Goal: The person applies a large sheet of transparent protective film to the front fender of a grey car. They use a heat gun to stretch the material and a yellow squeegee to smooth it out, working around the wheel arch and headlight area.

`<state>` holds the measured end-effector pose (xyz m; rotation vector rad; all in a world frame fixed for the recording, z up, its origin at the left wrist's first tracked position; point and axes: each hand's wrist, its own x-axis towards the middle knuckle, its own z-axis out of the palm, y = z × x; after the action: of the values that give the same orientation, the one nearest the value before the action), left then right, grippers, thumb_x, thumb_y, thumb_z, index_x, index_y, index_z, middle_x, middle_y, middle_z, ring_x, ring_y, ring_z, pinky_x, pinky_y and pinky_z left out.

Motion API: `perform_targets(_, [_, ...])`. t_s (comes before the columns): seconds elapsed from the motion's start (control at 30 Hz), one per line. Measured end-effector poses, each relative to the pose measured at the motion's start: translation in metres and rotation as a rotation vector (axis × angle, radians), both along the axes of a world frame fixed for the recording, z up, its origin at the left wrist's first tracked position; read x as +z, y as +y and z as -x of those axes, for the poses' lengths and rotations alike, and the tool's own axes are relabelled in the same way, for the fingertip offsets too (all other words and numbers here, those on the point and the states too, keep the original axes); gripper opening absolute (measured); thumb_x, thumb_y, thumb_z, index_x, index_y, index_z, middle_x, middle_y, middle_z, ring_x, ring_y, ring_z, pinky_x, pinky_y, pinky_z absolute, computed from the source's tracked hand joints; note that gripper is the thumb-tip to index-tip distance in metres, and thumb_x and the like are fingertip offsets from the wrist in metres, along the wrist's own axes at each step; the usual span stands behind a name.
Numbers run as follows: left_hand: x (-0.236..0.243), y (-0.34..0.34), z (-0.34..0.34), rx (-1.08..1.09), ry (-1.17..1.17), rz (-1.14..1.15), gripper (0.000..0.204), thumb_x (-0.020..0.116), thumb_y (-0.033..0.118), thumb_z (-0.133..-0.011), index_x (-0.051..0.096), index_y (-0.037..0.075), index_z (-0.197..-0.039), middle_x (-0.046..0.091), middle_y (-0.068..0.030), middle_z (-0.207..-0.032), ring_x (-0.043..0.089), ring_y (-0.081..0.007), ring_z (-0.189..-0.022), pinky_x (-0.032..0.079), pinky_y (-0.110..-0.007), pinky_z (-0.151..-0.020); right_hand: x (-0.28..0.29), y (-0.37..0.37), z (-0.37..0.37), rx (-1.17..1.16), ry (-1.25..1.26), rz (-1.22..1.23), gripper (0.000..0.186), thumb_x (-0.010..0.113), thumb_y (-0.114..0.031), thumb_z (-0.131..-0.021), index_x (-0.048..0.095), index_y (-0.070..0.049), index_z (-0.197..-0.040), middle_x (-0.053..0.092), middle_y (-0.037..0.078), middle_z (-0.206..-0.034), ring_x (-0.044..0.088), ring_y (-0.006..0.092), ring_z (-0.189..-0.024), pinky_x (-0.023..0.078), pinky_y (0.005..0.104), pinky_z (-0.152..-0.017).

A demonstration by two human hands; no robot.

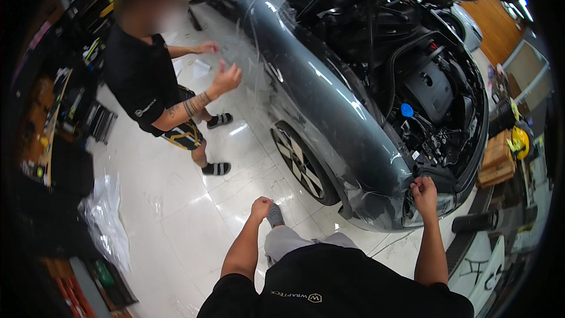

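Observation:
A dark grey car fender (329,106) curves across the middle, with clear film (259,70) wrinkled over it and loose along its side toward a co-worker. My right hand (424,193) is pinched at the front corner of the fender, above the headlight (441,207), where the film edge lies. My left hand (262,207) is closed in the air, left of the front wheel (299,162) and above my shoe. Whatever its fingers hold is too thin or see-through to make out.
A co-worker (141,70) stands by the car's side, both hands raised near the film. The hood is up over the engine bay (429,88), where a blue cap (406,110) shows. Crumpled clear plastic (109,218) lies on the tiled floor; cardboard boxes (497,159) stand at right.

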<state>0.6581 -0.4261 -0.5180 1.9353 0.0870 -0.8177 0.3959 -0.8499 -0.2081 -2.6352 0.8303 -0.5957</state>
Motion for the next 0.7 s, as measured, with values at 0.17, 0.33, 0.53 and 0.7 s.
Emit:
perform_targets(0.17, [-0.055,0.063,0.126,-0.282,-0.404,-0.297,0.032,0.066,0.032,-0.078,0.067,0.001,-0.087,0.067,-0.0163,-0.088,0.063,-0.0311,-0.086,0.049,-0.038,-0.075,0.001,0.003,0.01,0.081,-0.115,-0.102,0.012,0.063,-0.004,-0.078,0.058,0.002,-0.087,0.05,0.01,-0.077,0.049,0.0197,-0.064,0.043,0.0301,-0.061])
perform_targets(0.33, [-0.057,0.08,0.307,-0.373,-0.046,-0.45,0.047,0.043,0.038,-0.09,0.067,-0.002,-0.086,0.065,-0.0239,-0.089,0.062,-0.039,-0.087,0.048,-0.046,-0.079,0.003,-0.002,0.044,0.183,-0.168,0.013,0.03,0.063,-0.007,-0.077,0.057,-0.003,-0.106,0.053,0.015,-0.099,0.053,0.0309,-0.091,0.043,0.039,-0.082])
perform_targets(0.53, [-0.036,0.1,0.425,-0.03,0.071,-0.124,0.042,0.047,0.036,-0.092,0.06,-0.003,-0.082,0.06,-0.0141,-0.069,0.057,-0.0252,-0.057,0.044,-0.039,-0.049,0.006,-0.007,0.112,0.23,-0.158,-0.042,0.036,0.064,-0.007,-0.076,0.056,-0.002,-0.111,0.052,0.018,-0.109,0.05,0.0364,-0.103,0.042,0.0406,-0.088])
perform_targets(0.7, [-0.01,0.098,0.438,-0.069,0.413,-0.161,0.033,0.055,0.034,-0.089,0.059,0.003,-0.08,0.056,-0.0067,-0.064,0.053,-0.0181,-0.055,0.041,-0.033,-0.048,-0.051,-0.003,0.244,0.073,-0.023,-0.218,0.036,0.064,-0.011,-0.077,0.056,-0.002,-0.111,0.051,0.02,-0.109,0.053,0.0363,-0.101,0.046,0.0418,-0.085])
